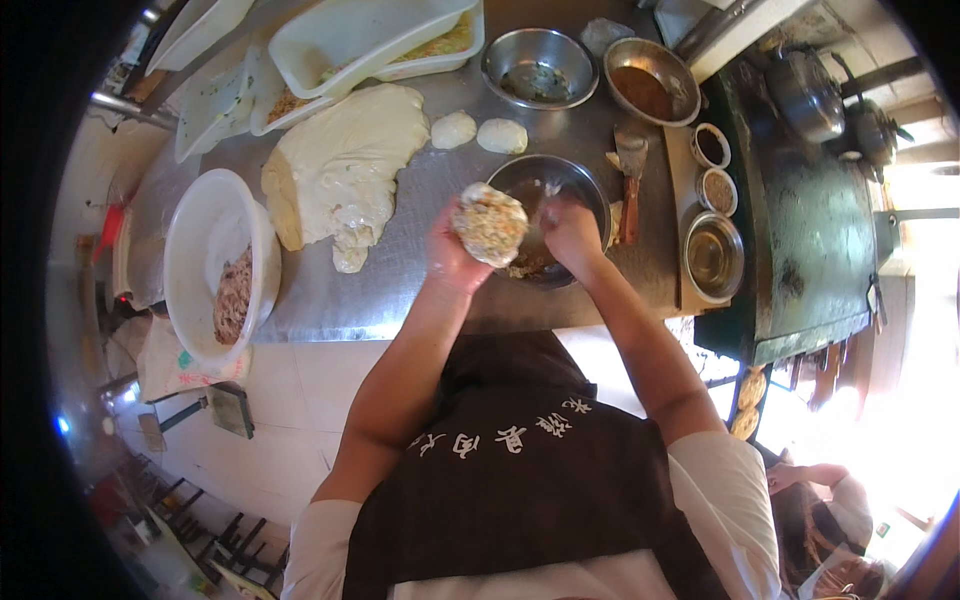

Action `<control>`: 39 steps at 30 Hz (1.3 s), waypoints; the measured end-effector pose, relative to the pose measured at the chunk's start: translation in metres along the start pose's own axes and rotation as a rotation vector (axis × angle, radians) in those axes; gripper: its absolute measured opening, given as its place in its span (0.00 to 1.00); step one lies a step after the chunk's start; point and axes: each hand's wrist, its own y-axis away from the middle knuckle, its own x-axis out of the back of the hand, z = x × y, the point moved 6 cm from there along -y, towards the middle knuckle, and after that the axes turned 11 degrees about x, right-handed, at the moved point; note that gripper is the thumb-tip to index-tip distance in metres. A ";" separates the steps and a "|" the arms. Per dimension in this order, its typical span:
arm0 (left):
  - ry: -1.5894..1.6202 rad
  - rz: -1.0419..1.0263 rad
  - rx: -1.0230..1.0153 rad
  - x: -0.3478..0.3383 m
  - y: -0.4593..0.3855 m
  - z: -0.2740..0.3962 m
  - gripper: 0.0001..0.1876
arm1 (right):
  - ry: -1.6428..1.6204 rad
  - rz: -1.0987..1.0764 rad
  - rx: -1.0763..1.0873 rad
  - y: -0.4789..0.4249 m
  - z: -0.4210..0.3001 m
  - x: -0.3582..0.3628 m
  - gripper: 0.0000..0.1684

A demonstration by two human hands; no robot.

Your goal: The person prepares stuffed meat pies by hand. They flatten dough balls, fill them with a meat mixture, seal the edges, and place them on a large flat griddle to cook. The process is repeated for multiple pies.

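My left hand (459, 251) holds a round of dough topped with chopped filling (491, 225), the filling facing up. My right hand (574, 229) is over a steel bowl (555, 161) just to the right; its fingers are blurred, and a small pale bit shows near them. Whether they grip anything cannot be told. Some brown filling lies low in that bowl. Above it on the steel table (337, 307) sit two dough balls (453, 130) (502, 136). A large slab of soft dough (352, 142) spreads out to the left.
A white basin with minced meat (234, 296) stands at the left. White plastic tubs (360, 45) and two metal bowls (540, 67) (651, 82) line the back. Right of my hand lie a wooden-handled scraper (630, 202), small bowls (717, 190) and a green-edged griddle (810, 225). Another person (821, 510) is at lower right.
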 end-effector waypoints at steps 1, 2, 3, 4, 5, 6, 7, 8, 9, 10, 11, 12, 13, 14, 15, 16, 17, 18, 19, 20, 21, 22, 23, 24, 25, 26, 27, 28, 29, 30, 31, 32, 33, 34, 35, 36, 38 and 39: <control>-0.015 0.024 -0.043 0.003 0.004 0.012 0.21 | 0.079 -0.372 -0.178 0.007 0.018 -0.025 0.08; 0.007 -0.004 -0.028 0.004 0.012 0.019 0.21 | 0.060 -0.198 -0.079 0.000 0.016 -0.028 0.08; 0.039 0.017 -0.024 0.010 0.015 0.025 0.21 | 0.041 -0.031 0.024 -0.006 0.005 -0.033 0.09; 0.072 0.036 -0.017 0.014 0.016 0.029 0.21 | 0.027 0.138 0.124 -0.009 -0.005 -0.035 0.10; 0.104 0.055 -0.009 0.018 0.016 0.031 0.21 | -0.037 0.088 0.113 -0.010 -0.005 -0.048 0.10; 0.098 0.074 -0.014 0.019 0.015 0.032 0.21 | -0.101 0.041 0.110 -0.012 -0.004 -0.063 0.10; 0.088 0.046 -0.001 0.016 0.013 0.031 0.21 | -0.165 -0.005 0.105 -0.012 -0.002 -0.073 0.10; 0.078 0.017 0.013 0.014 0.011 0.029 0.21 | -0.093 -0.355 0.089 -0.003 0.007 -0.092 0.11; 0.074 -0.007 0.010 0.014 0.015 0.031 0.21 | -0.141 -0.467 0.119 0.001 0.002 -0.090 0.11; 0.069 0.022 -0.011 0.017 0.020 0.034 0.21 | -0.187 -0.580 0.155 0.002 -0.007 -0.078 0.11; 0.067 0.047 -0.018 0.018 0.020 0.034 0.21 | -0.225 -0.687 0.180 0.006 -0.011 -0.066 0.11; 0.061 0.072 -0.021 0.020 0.019 0.033 0.21 | -0.281 -0.519 -0.024 0.004 0.004 -0.051 0.12; 0.057 0.065 -0.015 0.019 0.017 0.032 0.20 | -0.104 -0.272 -0.005 -0.003 0.009 -0.037 0.11; 0.054 0.059 -0.010 0.018 0.016 0.031 0.20 | 0.072 -0.026 0.015 -0.008 0.015 -0.025 0.11; 0.046 0.051 -0.004 0.016 0.014 0.030 0.19 | 0.247 0.226 0.036 -0.009 0.020 -0.013 0.11; 0.039 0.085 -0.011 0.016 0.011 0.029 0.19 | 0.149 0.088 0.006 -0.009 0.032 -0.028 0.10; 0.031 0.119 -0.016 0.016 0.008 0.027 0.19 | 0.135 -0.150 0.061 -0.004 0.039 -0.046 0.11; 0.022 0.156 -0.026 0.018 0.008 0.028 0.19 | 0.113 -0.388 0.116 0.003 0.037 -0.062 0.13; 0.023 0.130 -0.015 0.018 0.011 0.030 0.19 | 0.085 -0.634 0.178 0.010 0.018 -0.070 0.16; 0.024 0.104 -0.003 0.019 0.015 0.031 0.19 | -0.244 -0.632 -0.037 0.017 0.010 -0.061 0.21; 0.025 0.068 0.008 0.017 0.018 0.031 0.19 | -0.219 -0.586 -0.082 0.017 0.000 -0.047 0.23; 0.028 0.066 0.004 0.018 0.019 0.032 0.19 | -0.194 -0.539 -0.127 0.018 -0.006 -0.036 0.27; 0.031 0.064 -0.001 0.019 0.020 0.033 0.19 | -0.170 -0.491 -0.172 0.022 -0.010 -0.029 0.31; 0.033 0.058 -0.003 0.018 0.021 0.034 0.20 | -0.041 -0.528 -0.215 0.032 -0.017 -0.029 0.35; 0.047 0.049 -0.002 0.017 0.021 0.035 0.20 | 0.087 -0.561 -0.263 0.043 -0.027 -0.033 0.41; 0.060 0.041 -0.003 0.016 0.023 0.036 0.20 | 0.214 -0.594 -0.311 0.049 -0.035 -0.038 0.47; 0.072 0.033 -0.003 0.016 0.026 0.039 0.21 | 0.201 -0.596 -0.338 0.049 -0.045 -0.044 0.52; 0.073 0.037 -0.015 0.018 0.028 0.044 0.21 | 0.188 -0.597 -0.366 0.047 -0.055 -0.049 0.57; 0.074 0.040 -0.029 0.021 0.031 0.050 0.21 | 0.175 -0.598 -0.393 0.044 -0.064 -0.055 0.63; 0.073 0.044 -0.034 0.024 0.032 0.054 0.21 | 0.196 -0.510 -0.434 0.042 -0.061 -0.062 0.54; 0.084 0.007 -0.028 0.023 0.036 0.058 0.21 | 0.172 -0.499 -0.418 0.040 -0.061 -0.069 0.50; 0.095 -0.031 -0.022 0.023 0.040 0.061 0.21 | 0.147 -0.487 -0.402 0.038 -0.060 -0.075 0.47; 0.109 -0.067 -0.012 0.021 0.045 0.062 0.21 | 0.124 -0.477 -0.390 0.038 -0.060 -0.079 0.44; 0.102 -0.019 -0.032 0.025 0.047 0.065 0.22 | 0.161 -0.443 -0.326 0.037 -0.064 -0.078 0.34; 0.081 0.022 -0.044 0.027 0.048 0.065 0.22 | 0.155 -0.435 -0.281 0.037 -0.062 -0.083 0.32; 0.063 0.062 -0.058 0.024 0.050 0.063 0.21 | 0.150 -0.429 -0.234 0.036 -0.060 -0.087 0.30; 0.069 0.046 -0.036 0.023 0.047 0.059 0.22 | 0.149 -0.401 -0.196 0.038 -0.054 -0.092 0.27; 0.093 -0.005 -0.010 0.024 0.047 0.058 0.22 | 0.147 -0.384 -0.198 0.039 -0.059 -0.091 0.26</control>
